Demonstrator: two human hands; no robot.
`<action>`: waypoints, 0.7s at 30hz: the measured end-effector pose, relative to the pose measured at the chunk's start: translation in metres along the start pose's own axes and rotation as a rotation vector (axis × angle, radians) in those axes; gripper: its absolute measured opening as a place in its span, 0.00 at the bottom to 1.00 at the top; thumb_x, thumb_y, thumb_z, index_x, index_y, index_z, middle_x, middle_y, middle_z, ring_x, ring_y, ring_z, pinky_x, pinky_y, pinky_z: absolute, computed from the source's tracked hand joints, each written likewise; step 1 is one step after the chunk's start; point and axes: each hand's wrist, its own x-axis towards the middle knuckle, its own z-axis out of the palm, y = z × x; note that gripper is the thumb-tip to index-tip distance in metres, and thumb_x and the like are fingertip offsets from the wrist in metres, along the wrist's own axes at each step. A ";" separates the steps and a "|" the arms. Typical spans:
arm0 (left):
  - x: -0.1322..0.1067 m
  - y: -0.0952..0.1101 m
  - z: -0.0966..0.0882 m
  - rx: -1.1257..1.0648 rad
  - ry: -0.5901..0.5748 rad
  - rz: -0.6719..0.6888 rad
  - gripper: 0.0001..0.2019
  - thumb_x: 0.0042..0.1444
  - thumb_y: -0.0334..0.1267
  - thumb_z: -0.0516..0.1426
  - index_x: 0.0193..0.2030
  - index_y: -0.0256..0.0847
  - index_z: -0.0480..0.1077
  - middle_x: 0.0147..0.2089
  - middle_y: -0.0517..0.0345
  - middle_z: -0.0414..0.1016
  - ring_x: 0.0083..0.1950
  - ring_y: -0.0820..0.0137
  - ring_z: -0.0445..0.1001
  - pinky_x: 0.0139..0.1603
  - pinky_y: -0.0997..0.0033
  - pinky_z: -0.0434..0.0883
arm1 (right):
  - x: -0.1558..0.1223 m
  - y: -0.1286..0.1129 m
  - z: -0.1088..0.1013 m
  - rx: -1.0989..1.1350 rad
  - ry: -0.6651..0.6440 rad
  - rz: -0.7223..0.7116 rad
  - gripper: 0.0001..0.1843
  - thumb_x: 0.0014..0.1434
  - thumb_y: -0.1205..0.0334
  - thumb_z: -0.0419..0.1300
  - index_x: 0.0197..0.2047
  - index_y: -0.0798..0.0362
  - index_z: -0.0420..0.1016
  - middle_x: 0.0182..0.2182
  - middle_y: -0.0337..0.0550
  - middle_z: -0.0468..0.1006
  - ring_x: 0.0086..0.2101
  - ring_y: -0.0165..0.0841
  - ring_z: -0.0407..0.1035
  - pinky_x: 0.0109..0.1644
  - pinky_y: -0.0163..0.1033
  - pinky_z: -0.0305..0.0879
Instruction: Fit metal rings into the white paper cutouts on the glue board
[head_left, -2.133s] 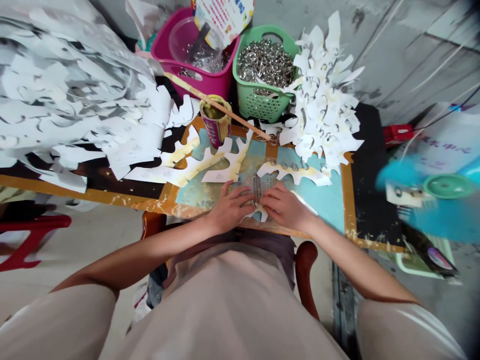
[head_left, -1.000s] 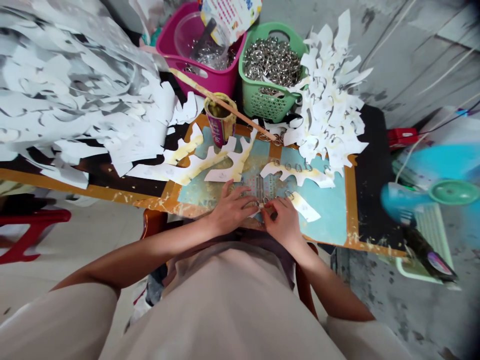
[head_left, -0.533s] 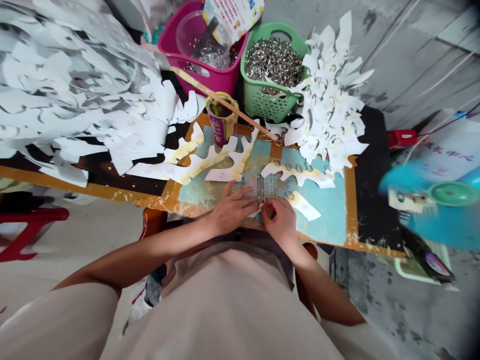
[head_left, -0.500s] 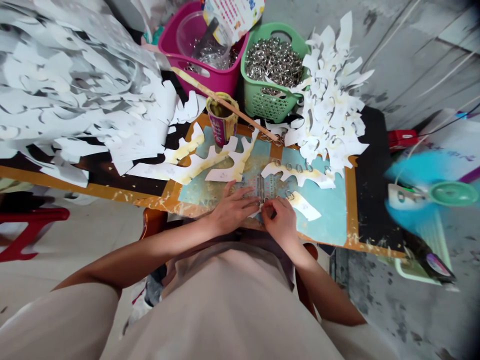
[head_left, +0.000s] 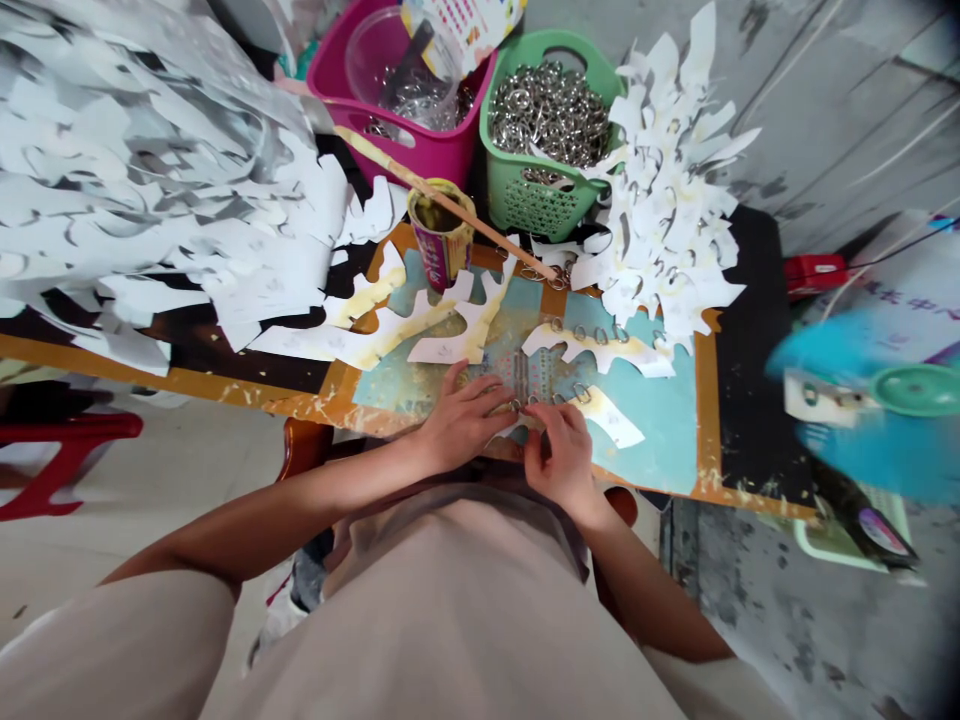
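My left hand [head_left: 466,420] lies flat with fingers stretched on a white cut-out strip [head_left: 519,432], which both hands partly cover. Beside its fingertips, a small metal ring shows at the strip's edge. My right hand [head_left: 561,452] has curled fingers at the same strip, its index fingertip pressing the edge near that ring. Further right emerges a glue-yellowed end [head_left: 613,422] with rings along it; whether it joins the same strip is hidden. Above the hands, another strip [head_left: 600,352] carries several metal rings. More yellow-smeared strips [head_left: 409,325] lie to the upper left.
A glue tin [head_left: 441,250] stands behind, with a wooden stick [head_left: 480,225] across its top. Beyond are a pink basket [head_left: 427,150] and a green basket [head_left: 536,200] of metal rings. White pieces are heaped left [head_left: 150,230] and right [head_left: 660,220]. A blurred blue fan [head_left: 847,430] stands right.
My right hand's fingers have shifted slightly, from a pinch at the ring to the index finger pressing the strip's edge. My left hand stays nearly still. The view has shifted a little.
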 end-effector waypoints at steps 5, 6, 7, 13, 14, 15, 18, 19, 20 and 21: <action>0.000 0.001 -0.001 -0.022 -0.019 -0.019 0.08 0.64 0.33 0.56 0.41 0.47 0.77 0.48 0.60 0.81 0.55 0.62 0.73 0.70 0.45 0.46 | -0.004 0.003 0.001 -0.046 0.063 -0.048 0.25 0.57 0.73 0.55 0.58 0.51 0.67 0.40 0.48 0.81 0.43 0.43 0.71 0.46 0.50 0.70; 0.001 0.001 -0.001 -0.024 -0.021 -0.022 0.08 0.64 0.33 0.56 0.41 0.47 0.77 0.48 0.60 0.81 0.55 0.62 0.73 0.70 0.45 0.46 | -0.005 0.003 0.000 -0.055 0.077 -0.067 0.25 0.57 0.73 0.55 0.58 0.51 0.66 0.41 0.49 0.81 0.43 0.43 0.71 0.47 0.50 0.70; 0.001 0.001 -0.001 -0.025 -0.019 -0.022 0.08 0.64 0.33 0.56 0.42 0.47 0.77 0.47 0.60 0.81 0.55 0.62 0.73 0.70 0.44 0.46 | -0.005 0.003 0.000 -0.061 0.074 -0.084 0.25 0.57 0.72 0.56 0.58 0.51 0.66 0.42 0.49 0.81 0.43 0.43 0.71 0.47 0.50 0.69; 0.001 0.001 0.000 -0.030 0.007 -0.029 0.07 0.64 0.33 0.56 0.40 0.47 0.76 0.46 0.62 0.82 0.55 0.60 0.73 0.71 0.42 0.43 | -0.005 0.002 0.003 -0.126 -0.010 -0.027 0.25 0.59 0.71 0.55 0.60 0.53 0.64 0.40 0.48 0.83 0.44 0.44 0.72 0.49 0.50 0.65; 0.001 0.001 0.000 -0.030 0.004 -0.030 0.08 0.64 0.33 0.56 0.40 0.47 0.76 0.46 0.62 0.82 0.55 0.60 0.73 0.71 0.42 0.43 | -0.005 0.001 0.004 -0.141 0.001 -0.010 0.25 0.59 0.71 0.55 0.61 0.53 0.63 0.39 0.48 0.83 0.44 0.44 0.72 0.48 0.51 0.65; 0.001 0.001 -0.001 -0.029 -0.002 -0.031 0.08 0.64 0.32 0.55 0.40 0.47 0.76 0.46 0.61 0.82 0.55 0.61 0.73 0.71 0.42 0.44 | -0.004 0.000 0.005 -0.152 0.016 0.004 0.26 0.59 0.71 0.55 0.61 0.54 0.62 0.39 0.49 0.83 0.43 0.45 0.72 0.48 0.51 0.65; 0.001 0.001 -0.002 -0.027 -0.025 -0.033 0.09 0.64 0.32 0.55 0.41 0.48 0.77 0.47 0.60 0.82 0.56 0.61 0.72 0.70 0.41 0.46 | -0.004 -0.001 0.006 -0.143 0.050 0.005 0.28 0.60 0.71 0.56 0.63 0.54 0.60 0.39 0.49 0.83 0.42 0.45 0.72 0.46 0.51 0.65; 0.000 0.001 -0.002 -0.027 -0.032 -0.037 0.09 0.64 0.32 0.55 0.41 0.48 0.77 0.47 0.60 0.81 0.56 0.61 0.72 0.70 0.42 0.46 | -0.004 -0.001 0.006 -0.129 0.062 -0.011 0.28 0.60 0.71 0.55 0.63 0.53 0.60 0.39 0.49 0.83 0.42 0.45 0.72 0.46 0.51 0.66; 0.000 0.001 -0.001 -0.030 -0.037 -0.038 0.09 0.64 0.32 0.55 0.41 0.48 0.77 0.47 0.60 0.81 0.56 0.61 0.72 0.70 0.42 0.47 | -0.005 -0.001 0.006 -0.114 0.072 -0.033 0.29 0.60 0.71 0.55 0.64 0.52 0.59 0.40 0.49 0.82 0.43 0.45 0.72 0.47 0.51 0.66; 0.000 0.001 -0.001 -0.034 -0.039 -0.040 0.09 0.64 0.33 0.55 0.42 0.48 0.77 0.47 0.60 0.81 0.57 0.61 0.72 0.70 0.42 0.47 | -0.005 0.000 0.006 -0.100 0.076 -0.057 0.29 0.60 0.71 0.55 0.64 0.52 0.59 0.41 0.49 0.82 0.44 0.44 0.72 0.47 0.50 0.67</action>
